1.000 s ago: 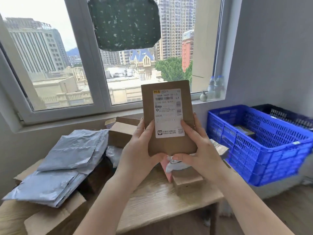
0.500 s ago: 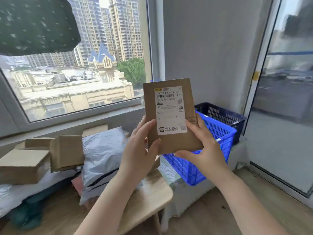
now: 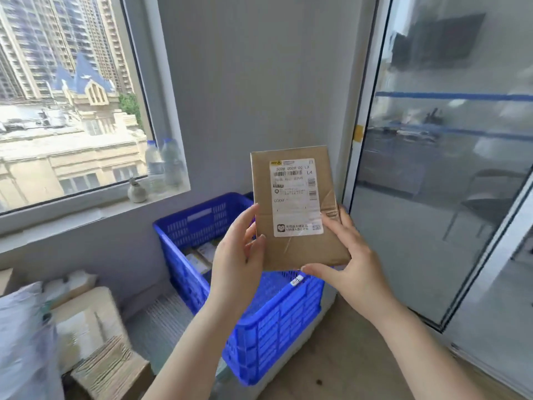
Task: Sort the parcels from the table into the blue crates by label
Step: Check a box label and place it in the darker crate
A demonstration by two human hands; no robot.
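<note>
Both hands are holding one parcel (image 3: 300, 206) upright, label (image 3: 297, 197) facing the camera. Left hand (image 3: 236, 264) is gripping the parcel's 7 o'clock edge, thumb on the front face, fingers curling behind. Right hand (image 3: 354, 267) is pinching the 5 o'clock corner: thumb lying along the bottom edge, fingers wrapping the right side. Label is reading "L4" at its 1 o'clock corner; clear tape is crossing the lower right of the parcel.

Parcel is hanging in the air above a blue crate (image 3: 277, 324), which is sitting at 6 o'clock from it. Crate is already holding a few small boxes (image 3: 202, 255) near its far end. A second, darker crate's corner (image 3: 248, 194) is showing just behind the first. More parcels (image 3: 95, 342) are lying blurred at 8 o'clock. Two bottles (image 3: 164, 166) are standing on the sill (image 3: 86, 209) at 10 o'clock. Glass door (image 3: 450, 168) is filling the 3 o'clock side.
</note>
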